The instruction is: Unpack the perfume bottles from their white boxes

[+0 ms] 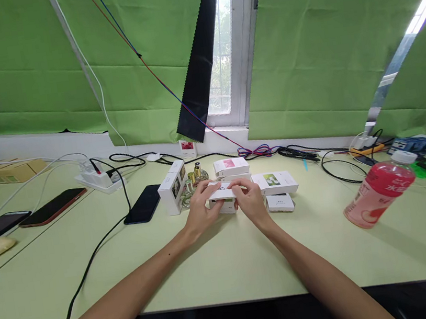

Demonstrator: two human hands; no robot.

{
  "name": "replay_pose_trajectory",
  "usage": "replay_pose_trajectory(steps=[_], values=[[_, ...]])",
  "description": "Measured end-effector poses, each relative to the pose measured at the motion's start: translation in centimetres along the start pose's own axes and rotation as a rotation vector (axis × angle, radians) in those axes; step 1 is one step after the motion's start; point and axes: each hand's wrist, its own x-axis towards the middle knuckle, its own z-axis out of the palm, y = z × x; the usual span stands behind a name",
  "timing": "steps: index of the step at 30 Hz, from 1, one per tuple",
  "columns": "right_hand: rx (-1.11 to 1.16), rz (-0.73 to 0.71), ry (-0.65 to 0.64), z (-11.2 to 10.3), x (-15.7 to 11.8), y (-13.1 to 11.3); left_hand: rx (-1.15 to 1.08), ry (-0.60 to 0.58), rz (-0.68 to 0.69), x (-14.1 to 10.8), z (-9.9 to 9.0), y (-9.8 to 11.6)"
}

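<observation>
My left hand [199, 210] and my right hand [252, 202] grip a small white box [221, 193] from its two sides, fingers and thumbs closed on its edges. White card with a dark green picture shows just below it between my hands; whether it is the same box I cannot tell. Left of my hands stands a white box [169, 196] with a picture on its side. Small glass bottles [189, 185] with gold caps stand beside it, partly hidden by my left hand. To the right lie a white box with a green picture [279, 182] and a smaller white box [280, 203].
Behind my hands lies a white box with a pink picture [231, 166]. A black phone [143, 204] is on the left, near a power strip [98, 176] and a black cable [101, 242]. A pink drink bottle [378, 193] stands on the right.
</observation>
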Motion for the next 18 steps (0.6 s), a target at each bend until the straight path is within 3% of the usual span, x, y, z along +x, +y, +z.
replay_pose_trajectory(steps=[12,18], values=[[-0.110,-0.033,-0.024,-0.09,-0.49,0.21,-0.034,-0.011,-0.021,-0.04,-0.14,0.57],[-0.041,-0.019,-0.011,-0.08,-0.64,0.68,-0.042,-0.028,-0.048,-0.12,-0.22,0.87]])
